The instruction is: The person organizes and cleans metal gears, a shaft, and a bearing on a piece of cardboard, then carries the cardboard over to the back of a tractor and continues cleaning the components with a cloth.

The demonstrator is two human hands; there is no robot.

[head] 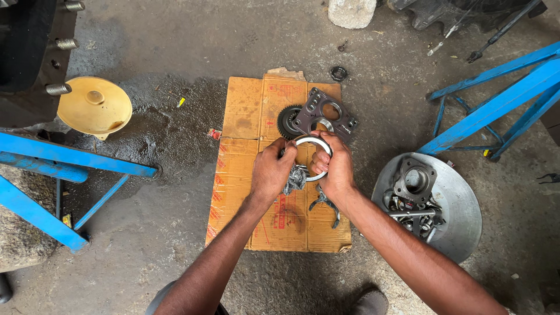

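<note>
1. Over a flattened cardboard sheet (245,192) on the oily concrete floor, both hands share a thin, shiny metal ring (313,157), its flat face turned up toward the camera.
2. Left hand (272,173): grip clamped on the ring's left edge, a crumpled grey rag (295,178) bunched under its fingers.
3. Right hand (335,165): grip clamped on the ring's right side.
4. Just beyond the grips lie a dark toothed gear (288,121) and a flat grey plate with round holes (326,114).
5. Right of the right grip, a round metal dish (461,204) holds bolts and a flanged housing (415,180).
6. Far left sits a yellow plastic funnel (95,107).
</note>
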